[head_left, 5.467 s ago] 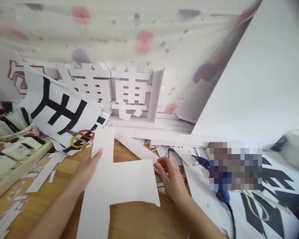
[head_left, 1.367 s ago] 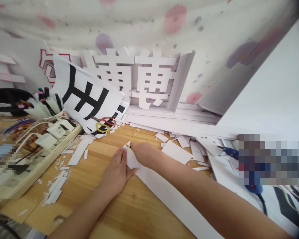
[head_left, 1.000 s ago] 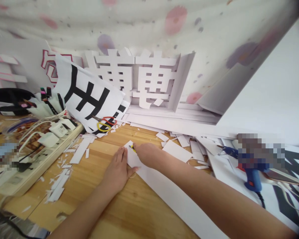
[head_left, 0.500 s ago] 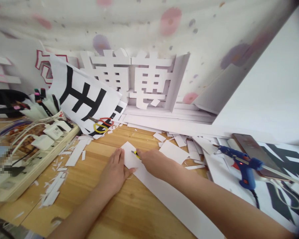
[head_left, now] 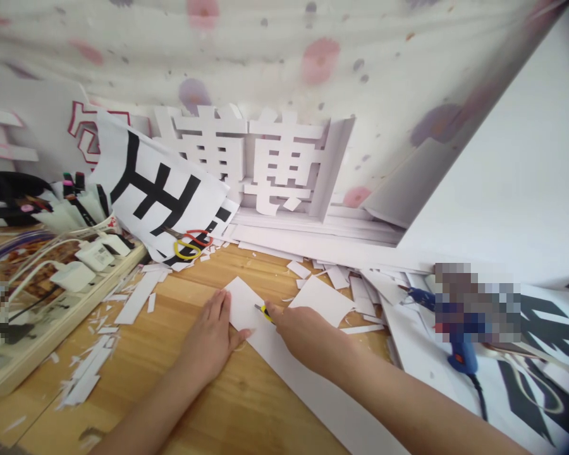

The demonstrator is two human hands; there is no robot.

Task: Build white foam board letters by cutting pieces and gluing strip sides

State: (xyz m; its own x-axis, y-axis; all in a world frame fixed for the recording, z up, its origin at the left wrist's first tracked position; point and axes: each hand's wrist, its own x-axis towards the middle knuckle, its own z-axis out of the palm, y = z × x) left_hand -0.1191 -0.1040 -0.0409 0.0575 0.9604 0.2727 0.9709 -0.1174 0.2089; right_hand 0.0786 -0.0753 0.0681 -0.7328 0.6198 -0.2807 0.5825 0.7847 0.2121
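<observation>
A long white board strip (head_left: 308, 385) lies slantwise on the wooden table, its far end near the middle of the view. My right hand (head_left: 308, 332) grips a yellow craft knife (head_left: 266, 311), its blade over the strip close to that far end; whether the blade touches is hard to tell. My left hand (head_left: 211, 332) lies flat at the strip's left edge, fingertips by its far corner and thumb spread toward it. Just beyond my right hand is a white board piece (head_left: 320, 300).
Scissors (head_left: 187, 246) rest by a printed sheet (head_left: 159, 189). At left are a power strip (head_left: 123, 268) and paper scraps (head_left: 92, 370); at right, a blue glue gun (head_left: 462, 354). Cut-out white characters (head_left: 284, 155) stand at the back, and a large white board (head_left: 497, 189) leans at right.
My right hand has drawn the knife a little toward me and to the right along the strip. My left hand keeps its place by the edge. The whole view has shifted slightly.
</observation>
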